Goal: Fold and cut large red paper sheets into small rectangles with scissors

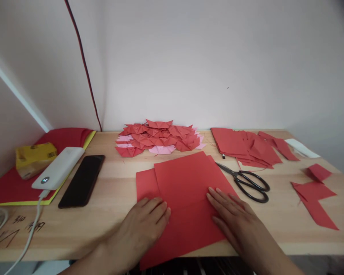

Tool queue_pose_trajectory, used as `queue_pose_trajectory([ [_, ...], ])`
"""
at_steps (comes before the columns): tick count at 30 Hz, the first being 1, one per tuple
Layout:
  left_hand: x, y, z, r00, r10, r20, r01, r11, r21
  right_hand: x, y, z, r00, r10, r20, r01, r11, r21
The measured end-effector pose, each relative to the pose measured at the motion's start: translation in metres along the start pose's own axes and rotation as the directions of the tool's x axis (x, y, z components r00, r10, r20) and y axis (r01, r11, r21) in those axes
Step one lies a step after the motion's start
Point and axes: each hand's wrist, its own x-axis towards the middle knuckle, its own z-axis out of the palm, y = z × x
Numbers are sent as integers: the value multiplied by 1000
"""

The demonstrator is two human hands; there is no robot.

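A large sheet of red paper (186, 179) lies in front of me with a faint crease across it, on top of another red sheet (145, 186) that shows at the left. On the left edge of the top sheet rests my left hand (149, 221), its fingers lightly bent and grasping nothing visible. My right hand (236, 215) lies flat on the right side of the paper, fingers stretched out. Just beyond it are black-handled scissors (250, 184), blades pointing toward the paper.
Folded red and pink paper pieces (160, 139) are heaped at the back. Red paper squares (243, 147) and offcuts (315, 194) lie at right. A phone (81, 181), a white power bank (59, 168) with cable, and a yellow packet (36, 158) are at left.
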Motion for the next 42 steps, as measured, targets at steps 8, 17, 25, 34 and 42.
queue_pose_trajectory([
  [8,-2,-15,-8,965,-173,-196,141,976,-167,0,-1,2,1000,1,-8,-1,1000,-4],
  [17,10,-17,-11,973,-191,-132,175,977,-125,2,-1,0,999,-33,-33,32,999,-36],
  [25,4,-23,-13,996,-91,4,91,994,-53,-1,-1,4,999,6,-50,-6,1000,10],
  [34,10,-13,-14,996,-90,-16,88,991,-96,4,-1,2,994,-55,-91,51,997,-52],
  [42,12,-5,-5,1000,15,10,-16,999,37,11,-1,-4,993,-77,-88,71,995,-69],
])
